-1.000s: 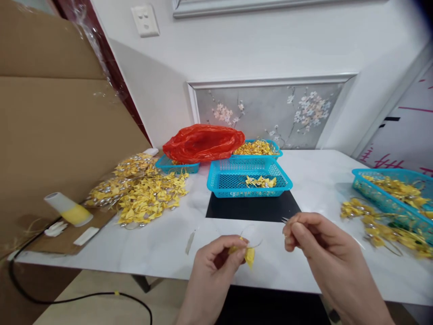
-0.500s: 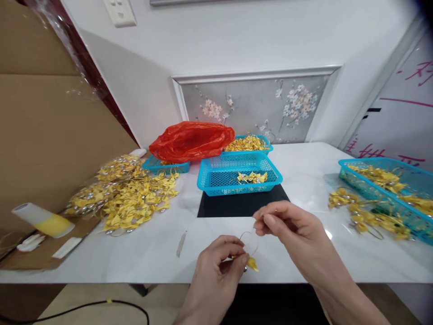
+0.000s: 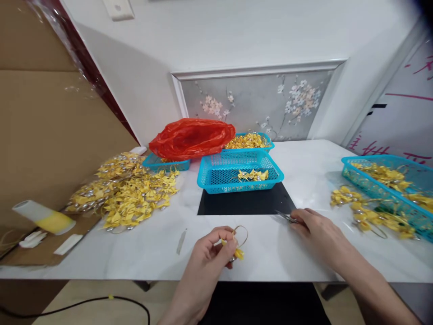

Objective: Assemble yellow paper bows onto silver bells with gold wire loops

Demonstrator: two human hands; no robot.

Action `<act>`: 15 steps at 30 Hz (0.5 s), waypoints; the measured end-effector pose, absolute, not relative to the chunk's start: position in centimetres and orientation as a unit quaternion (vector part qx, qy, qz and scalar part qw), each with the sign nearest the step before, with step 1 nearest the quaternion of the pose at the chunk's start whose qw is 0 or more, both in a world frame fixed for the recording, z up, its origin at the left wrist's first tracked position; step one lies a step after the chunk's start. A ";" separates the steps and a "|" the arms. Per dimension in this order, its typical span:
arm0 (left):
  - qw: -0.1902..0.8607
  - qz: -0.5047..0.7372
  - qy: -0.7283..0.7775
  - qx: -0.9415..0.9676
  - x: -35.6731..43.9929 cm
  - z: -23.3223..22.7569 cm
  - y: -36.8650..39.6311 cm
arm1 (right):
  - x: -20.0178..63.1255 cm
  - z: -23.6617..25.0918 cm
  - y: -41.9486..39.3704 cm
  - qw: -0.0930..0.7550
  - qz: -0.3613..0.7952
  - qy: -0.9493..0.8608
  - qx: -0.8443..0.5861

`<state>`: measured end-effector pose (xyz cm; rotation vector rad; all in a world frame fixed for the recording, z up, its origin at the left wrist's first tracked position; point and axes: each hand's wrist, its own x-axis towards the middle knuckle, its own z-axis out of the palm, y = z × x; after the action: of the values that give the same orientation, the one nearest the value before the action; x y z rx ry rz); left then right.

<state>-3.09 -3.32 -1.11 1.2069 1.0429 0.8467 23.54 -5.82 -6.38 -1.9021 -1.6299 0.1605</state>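
Note:
My left hand (image 3: 213, 257) pinches a yellow ribbon bow (image 3: 239, 254) with a small silver bell at its base, just above the front of the table. A loop of thin gold cord (image 3: 246, 234) stands up from the bow. To the right, my right hand (image 3: 316, 230) is closed on a small pointed metal tool (image 3: 284, 216), low over the table at the corner of the black mat (image 3: 243, 203). Its grip end is hidden in my fingers, so I cannot tell whether it is scissors or tweezers.
A blue basket (image 3: 206, 183) holding a few bows stands on the mat. More blue baskets stand behind it and at the right (image 3: 358, 180), with loose bows (image 3: 368, 216) beside that one. A pile of bows (image 3: 135, 198) lies left, near a red plastic bag (image 3: 189, 140).
My right hand has left the cord, moved right and taken hold of the metal tool. My left hand has shifted slightly left and up with the bow.

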 end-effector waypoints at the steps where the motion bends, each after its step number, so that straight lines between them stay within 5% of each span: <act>1: 0.626 0.368 0.453 0.517 -3.0 -1.0 -3.3 | 23.2 -6.4 -5.9 0.315 0.061 -0.626 -0.711; 8: 0.677 0.343 0.450 0.472 -3.1 0.0 -3.4 | 18.4 -2.0 -9.0 0.395 0.120 -0.724 -0.552; 11: 0.690 0.349 0.443 0.454 -3.1 0.2 -3.5 | 16.1 -0.5 -10.2 0.353 0.157 -0.780 -0.492; 15: 0.692 0.355 0.439 0.449 -3.0 0.3 -3.7 | 14.8 -0.6 -10.0 0.328 0.064 -0.792 -0.512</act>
<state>-2.96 -3.72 0.30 1.0028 0.9815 0.7934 14.79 -9.98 -0.64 -1.3393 -2.0729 0.1670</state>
